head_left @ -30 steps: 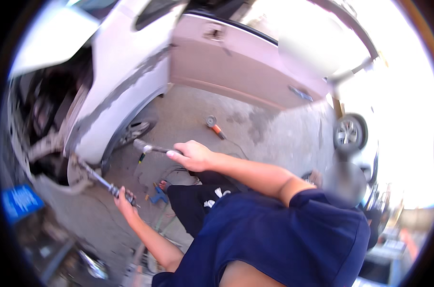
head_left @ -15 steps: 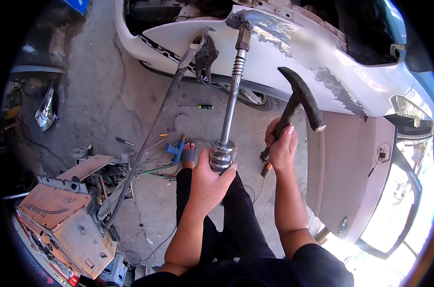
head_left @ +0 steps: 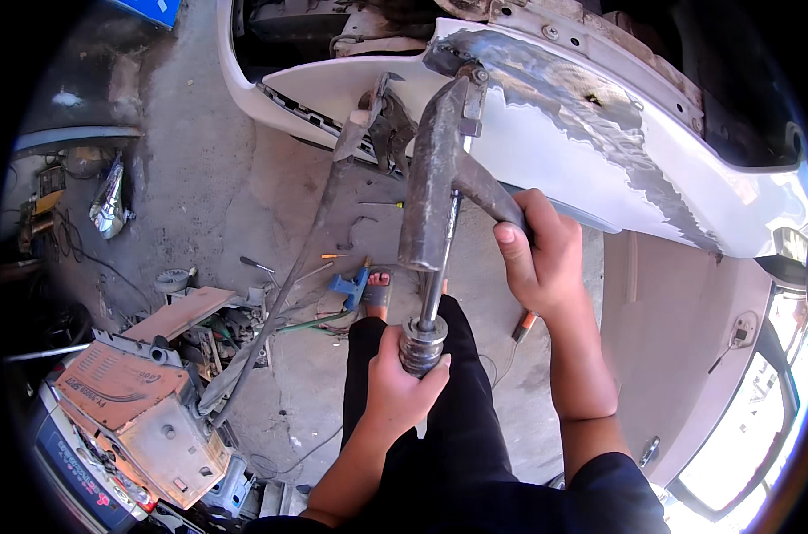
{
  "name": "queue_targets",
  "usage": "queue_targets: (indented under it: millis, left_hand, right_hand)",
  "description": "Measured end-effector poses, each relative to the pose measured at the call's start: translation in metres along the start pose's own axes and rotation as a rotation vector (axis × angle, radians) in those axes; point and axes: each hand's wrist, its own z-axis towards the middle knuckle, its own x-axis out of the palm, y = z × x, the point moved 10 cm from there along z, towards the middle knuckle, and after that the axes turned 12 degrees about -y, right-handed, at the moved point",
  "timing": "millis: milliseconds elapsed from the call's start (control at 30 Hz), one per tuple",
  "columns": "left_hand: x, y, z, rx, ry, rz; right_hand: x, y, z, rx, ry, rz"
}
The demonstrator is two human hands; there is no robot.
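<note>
Across the slide puller (head_left: 422,345) — gripped at its near end by the left hand (head_left: 395,392) and reaching toward the far white panel (head_left: 546,156) — the hammer (head_left: 432,182) clasped in the right hand (head_left: 544,254) has swung left, bringing it over the rod (head_left: 436,295).

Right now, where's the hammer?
In the head view, the hammer is slightly right of centre, gripped in the right hand, its head crossing in front of the long metal tool in the left hand.

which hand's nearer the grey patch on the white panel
Right: the right hand, holding the hammer, is short of the grey patch; the left hand, on the metal cylinder, farther back.
</note>
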Motion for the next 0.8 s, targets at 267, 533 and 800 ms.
queue_targets:
  millis: [267, 533, 800]
  left_hand:
    - [0.007, 0.0, -0.009, -0.066, 0.014, 0.026]
    - [0.007, 0.003, -0.01, -0.066, 0.006, 0.031]
    - [0.008, 0.001, -0.01, -0.079, 0.003, 0.034]
  right_hand:
    - [0.003, -0.006, 0.015, -0.022, 0.017, -0.037]
    - [0.0, 0.001, 0.018, -0.018, 0.049, 0.117]
    - [0.006, -0.005, 0.016, 0.018, 0.107, 0.127]
